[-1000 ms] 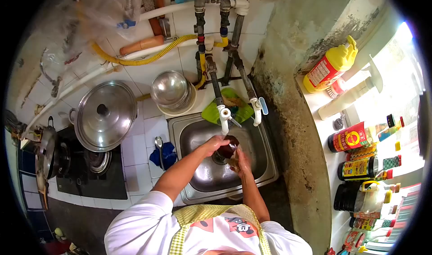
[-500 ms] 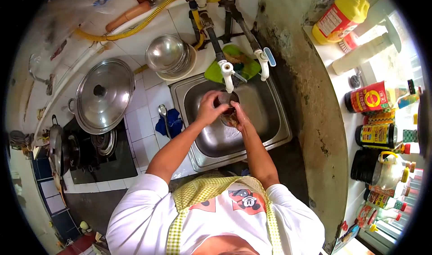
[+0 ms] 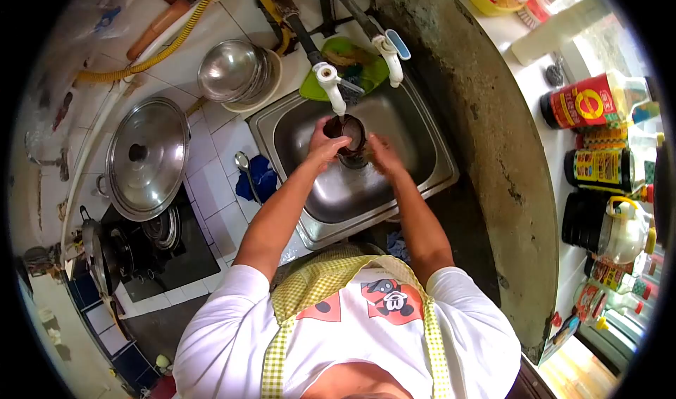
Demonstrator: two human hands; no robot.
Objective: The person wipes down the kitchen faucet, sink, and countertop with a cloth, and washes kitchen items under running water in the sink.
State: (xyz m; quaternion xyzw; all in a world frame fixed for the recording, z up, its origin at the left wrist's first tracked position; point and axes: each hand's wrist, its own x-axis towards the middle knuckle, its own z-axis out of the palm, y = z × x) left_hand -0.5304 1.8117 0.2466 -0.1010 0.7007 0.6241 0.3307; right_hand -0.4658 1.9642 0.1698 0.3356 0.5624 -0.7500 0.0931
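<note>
Under the left white tap (image 3: 327, 82), a small dark brown round vessel (image 3: 357, 136) is tipped mouth-up over the steel sink (image 3: 405, 202); whether it is a cup or a bowl I cannot make out. My left hand (image 3: 327, 148) is closed around its left side, with the thumb over the rim. My right hand (image 3: 384, 155) is just right of the vessel, blurred by motion, and its fingers cannot be told clearly. Some glassy or wet shape shows below the vessel, too unclear to name.
Behind the sink lies a green basin (image 3: 352, 61). Stacked metal bowls (image 3: 229, 72) stand left of it, near a spoon (image 3: 243, 163) and blue cloth (image 3: 262, 179). A lidded pot (image 3: 148, 163) sits by the stove (image 3: 169, 248). Bottles (image 3: 598, 170) line the right ledge.
My right hand has come off the vessel toward the right, while my left hand keeps hold of it. The vessel's mouth now faces up more. The whole view has shifted slightly.
</note>
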